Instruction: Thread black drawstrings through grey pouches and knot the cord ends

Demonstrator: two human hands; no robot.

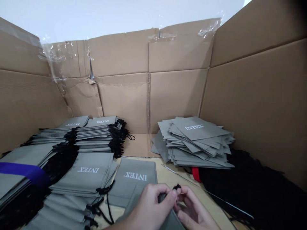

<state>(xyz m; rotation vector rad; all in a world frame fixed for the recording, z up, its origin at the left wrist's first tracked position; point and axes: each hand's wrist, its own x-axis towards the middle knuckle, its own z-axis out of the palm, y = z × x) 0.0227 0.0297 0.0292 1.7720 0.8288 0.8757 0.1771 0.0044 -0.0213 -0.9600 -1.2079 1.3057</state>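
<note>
My left hand (pixel 153 204) is closed with thumb and fingers pinched at the corner of a grey fabric pouch (pixel 171 222), low in the centre of the head view. My right hand (pixel 193 209) meets it from the right, its fingertips pinched on a short piece of black cord (pixel 177 187) at that same corner. How the cord runs inside the fingers is hidden. Just beyond my hands, a flat grey pouch (pixel 141 169) marked INTEX lies on the table. To the right of it rests a long thin metal needle-like tool (pixel 216 195) with a looped end.
Stacks of pouches with black cords (pixel 93 140) fill the left side, one bundle under a blue band (pixel 26 172). A loose pile of pouches (pixel 194 143) stands back right. Beside it lie a heap of black cords (pixel 251 188) and a red strip (pixel 196 174). Cardboard walls (pixel 122 95) surround the table.
</note>
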